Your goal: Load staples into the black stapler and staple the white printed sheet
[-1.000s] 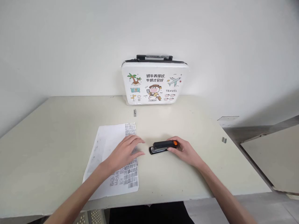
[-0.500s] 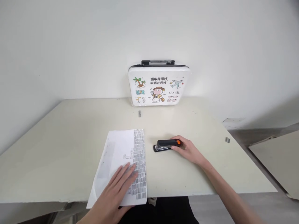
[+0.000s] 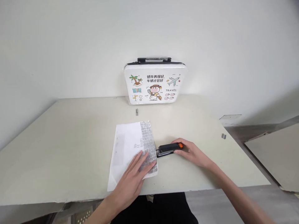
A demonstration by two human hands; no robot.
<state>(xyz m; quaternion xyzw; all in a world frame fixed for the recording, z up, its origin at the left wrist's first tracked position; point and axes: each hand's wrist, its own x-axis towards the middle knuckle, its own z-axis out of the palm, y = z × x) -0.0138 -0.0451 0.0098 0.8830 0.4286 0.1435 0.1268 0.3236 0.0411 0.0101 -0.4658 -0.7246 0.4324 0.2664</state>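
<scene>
White paper sheets [image 3: 127, 137], with a dense band of grey print along their right edge, lie on the table in front of me. Across the lower part my left hand [image 3: 134, 177] spreads its fingers on top, while its thumb goes to the lower edge, seemingly underneath. A black stapler [image 3: 168, 147] with an orange end lies on its base to the right. My right hand [image 3: 190, 154] grips its rear end between thumb and fingers. The stapler's front tip meets the right edge of the paper; whether paper sits inside its jaw is hidden.
A white case [image 3: 155, 82] with cartoon prints and a black handle leans on the wall behind. One small grey strip of staples [image 3: 137, 112] lies before it, another grey staple strip [image 3: 223, 136] near the right edge of the table [image 3: 70, 149].
My left hand has moved the paper forward and right, turning it slightly, so its right edge now reaches the stapler. The stapler, in my right hand, is tilted a little differently.
</scene>
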